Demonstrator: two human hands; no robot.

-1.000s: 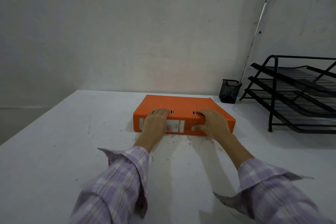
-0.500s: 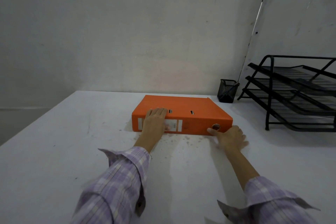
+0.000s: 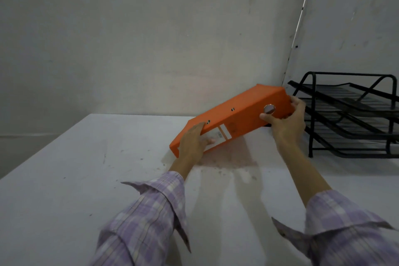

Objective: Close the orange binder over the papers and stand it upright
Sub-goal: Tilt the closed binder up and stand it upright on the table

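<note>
The orange binder [image 3: 239, 114] is closed and tilted: its left end rests on the white table [image 3: 64, 179] and its right end is raised. The spine faces me, showing a white label and a round metal finger hole. My left hand [image 3: 192, 142] lies flat against the low left end of the spine, fingers over the top edge. My right hand [image 3: 287, 119] grips the raised right end, thumb on the spine below the metal hole and fingers around the far side. No papers are visible.
A black wire stacked letter tray [image 3: 354, 119] stands on the table right of the binder, close to my right hand. Grey walls [image 3: 151, 39] meet in a corner behind the binder. The table's left edge runs diagonally at the left.
The binder lay flat on the table with both hands at its spine. My right hand slid to its right end, took hold and lifted that end, while my left hand stayed at the low end.
</note>
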